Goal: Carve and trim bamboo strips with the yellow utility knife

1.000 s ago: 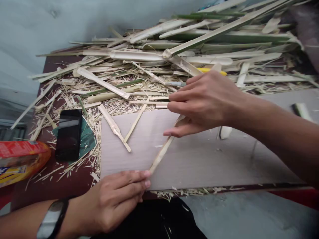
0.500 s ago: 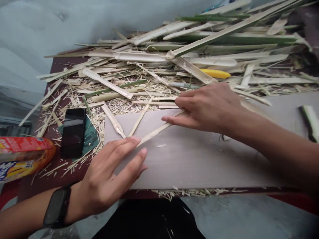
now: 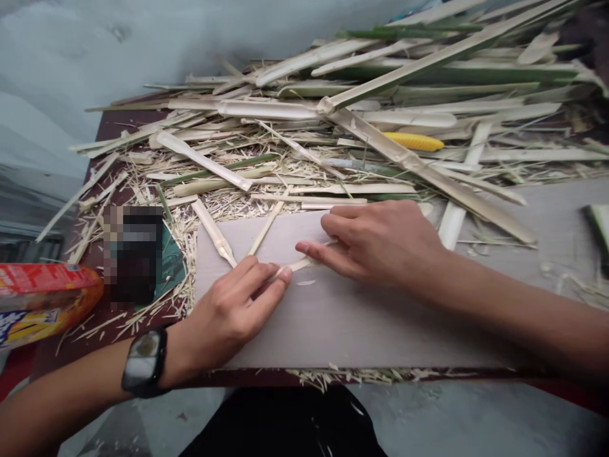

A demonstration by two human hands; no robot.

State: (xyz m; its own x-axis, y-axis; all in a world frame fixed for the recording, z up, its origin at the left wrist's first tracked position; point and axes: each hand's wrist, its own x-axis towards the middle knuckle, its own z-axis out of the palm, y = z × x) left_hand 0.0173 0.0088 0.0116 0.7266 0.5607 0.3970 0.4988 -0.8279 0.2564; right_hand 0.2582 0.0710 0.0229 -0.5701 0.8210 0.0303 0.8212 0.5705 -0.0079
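A thin pale bamboo strip (image 3: 301, 263) runs between my two hands, just above a flat grey board (image 3: 361, 324). My left hand (image 3: 238, 311), with a dark watch on its wrist, pinches one end between thumb and fingers. The strip's other end passes under my right hand (image 3: 380, 244), whose fingers curl over it while the thumb points left; that end is hidden. A small pale shaving (image 3: 306, 283) lies on the board below the strip. Left of it, a narrow-necked bamboo piece (image 3: 215, 235) and a thin stick (image 3: 266, 228) rest across the board's edge.
Split bamboo lengths (image 3: 404, 82) and loose shavings pile up along the back, with a yellow ridged object (image 3: 413, 141) among them. At left are a blurred-out dark object (image 3: 137, 254) and a red-labelled bottle (image 3: 47, 298). A long bamboo piece (image 3: 495, 209) slants onto the board's right side.
My left hand has moved right and up, closing its pinch on the strip. My right hand has shifted left and down, so less strip shows between them.
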